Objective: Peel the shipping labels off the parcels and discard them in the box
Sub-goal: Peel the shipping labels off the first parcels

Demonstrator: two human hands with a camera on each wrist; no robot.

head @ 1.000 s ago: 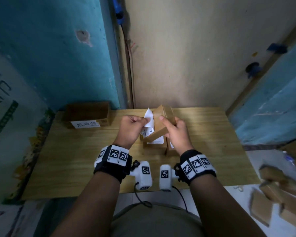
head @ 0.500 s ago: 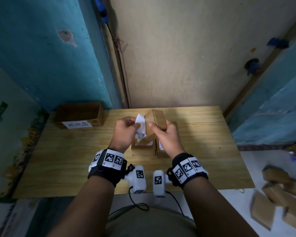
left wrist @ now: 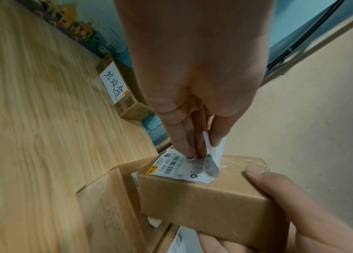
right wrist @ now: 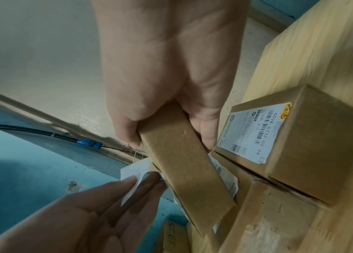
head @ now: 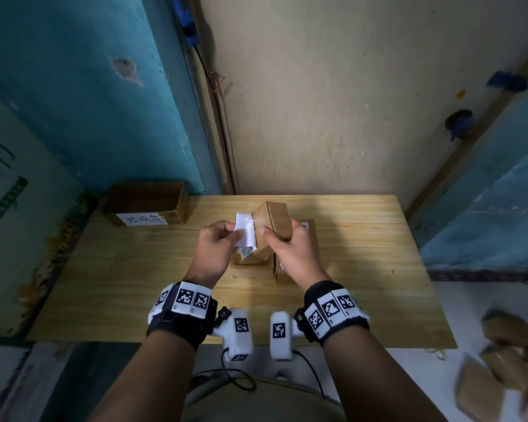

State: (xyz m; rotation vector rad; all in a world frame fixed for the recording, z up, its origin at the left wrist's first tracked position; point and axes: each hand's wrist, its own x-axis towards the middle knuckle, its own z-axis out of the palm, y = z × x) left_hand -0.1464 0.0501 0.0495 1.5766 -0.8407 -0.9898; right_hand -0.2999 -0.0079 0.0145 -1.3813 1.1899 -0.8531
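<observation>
My right hand (head: 282, 239) grips a small brown cardboard parcel (head: 272, 229) tilted above the table (head: 134, 269); in the right wrist view its fingers and thumb clamp the parcel (right wrist: 184, 164) from both sides. A white shipping label (head: 245, 233) is partly peeled from the parcel's left face. My left hand (head: 223, 239) pinches the lifted corner of the label (left wrist: 193, 164) between thumb and fingers, while its lower part still sticks to the parcel (left wrist: 203, 200). The open discard box (head: 147, 202), with a handwritten white tag, sits at the table's far left.
Two more parcels lie on the table under my hands, one with a label (right wrist: 255, 133) on its face. Several brown parcels (head: 506, 370) lie on the floor at the right. Walls close the table's far and left sides.
The label has come further off the parcel. The parcel is turned more upright in my right hand. Both hands stay over the middle of the table.
</observation>
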